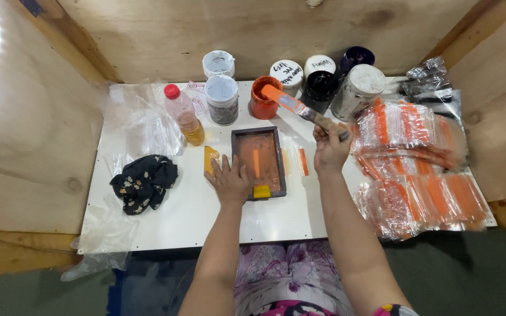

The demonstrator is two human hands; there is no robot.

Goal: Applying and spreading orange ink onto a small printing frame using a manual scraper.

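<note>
Inking step: right hand (329, 149) fingers grip a spatula (300, 108) over the orange jar (263, 98); left hand (229, 180), fingers spread, steadies the frame (259, 162); next, ink needs careful carrying right onto it.

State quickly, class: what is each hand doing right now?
Left hand: open, flat on the screen frame.
Right hand: closed, holding the spatula.
</note>
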